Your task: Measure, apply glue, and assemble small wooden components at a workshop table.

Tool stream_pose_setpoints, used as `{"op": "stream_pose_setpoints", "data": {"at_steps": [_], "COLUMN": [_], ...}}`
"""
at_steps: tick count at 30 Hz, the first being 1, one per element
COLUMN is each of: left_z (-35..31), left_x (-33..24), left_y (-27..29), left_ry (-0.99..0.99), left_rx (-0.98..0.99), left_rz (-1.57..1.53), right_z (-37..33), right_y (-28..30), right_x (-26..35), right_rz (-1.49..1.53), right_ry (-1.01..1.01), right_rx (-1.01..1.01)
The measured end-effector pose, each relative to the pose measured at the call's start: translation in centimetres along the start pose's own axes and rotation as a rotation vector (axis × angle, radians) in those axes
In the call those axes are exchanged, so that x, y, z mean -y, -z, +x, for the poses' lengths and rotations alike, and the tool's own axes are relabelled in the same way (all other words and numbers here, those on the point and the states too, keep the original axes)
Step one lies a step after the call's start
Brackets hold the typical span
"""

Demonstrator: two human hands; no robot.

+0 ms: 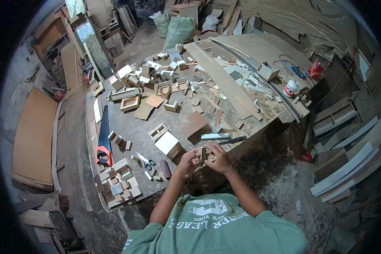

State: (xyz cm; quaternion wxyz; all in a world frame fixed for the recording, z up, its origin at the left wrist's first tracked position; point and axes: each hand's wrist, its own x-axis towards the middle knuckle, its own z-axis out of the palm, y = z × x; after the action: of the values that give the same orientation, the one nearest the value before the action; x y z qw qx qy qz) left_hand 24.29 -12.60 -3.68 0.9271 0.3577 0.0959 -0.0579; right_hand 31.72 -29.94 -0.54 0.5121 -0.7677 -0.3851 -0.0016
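My left hand (189, 161) and my right hand (220, 160) meet at the near edge of the workbench. Between them is a small wooden block (202, 153), upright in the fingers of my left hand. The fingers of my right hand close around a second small light wooden piece whose shape is partly hidden. Just beyond my hands lie a pale blue-white bar (215, 136) and a dark-handled tool (234, 140), perhaps a chisel. To the left of my left hand rest a dark red cylinder (165, 170) and a pair of scissors (146, 161).
A handsaw (103, 135) lies along the bench's left side, above a tray of small wooden parts (133, 186). A white-topped box (168, 143) and a brown block (197, 124) stand nearby. Wooden offcuts, long boards (220, 76), a plastic cup (215, 125) and a white bottle (290, 88) are farther back.
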Motion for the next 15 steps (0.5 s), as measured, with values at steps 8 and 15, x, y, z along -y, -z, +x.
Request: {"op": "stream_pose_setpoints", "data": {"at_steps": [8, 15], "left_z": [-1.0, -1.1], "left_x": [-0.5, -0.2], "left_y": [-0.6, 0.0], "left_ry": [0.069, 0.110], "left_rx": [0.072, -0.052], "left_rz": [-0.105, -0.135], "right_z": [0.4, 0.5], "right_y": [0.7, 0.4], "right_x": [1.4, 1.5], "right_rz": [-0.056, -0.014], "right_ry": [0.048, 0.035], "right_rx": [0.039, 0.029]}}
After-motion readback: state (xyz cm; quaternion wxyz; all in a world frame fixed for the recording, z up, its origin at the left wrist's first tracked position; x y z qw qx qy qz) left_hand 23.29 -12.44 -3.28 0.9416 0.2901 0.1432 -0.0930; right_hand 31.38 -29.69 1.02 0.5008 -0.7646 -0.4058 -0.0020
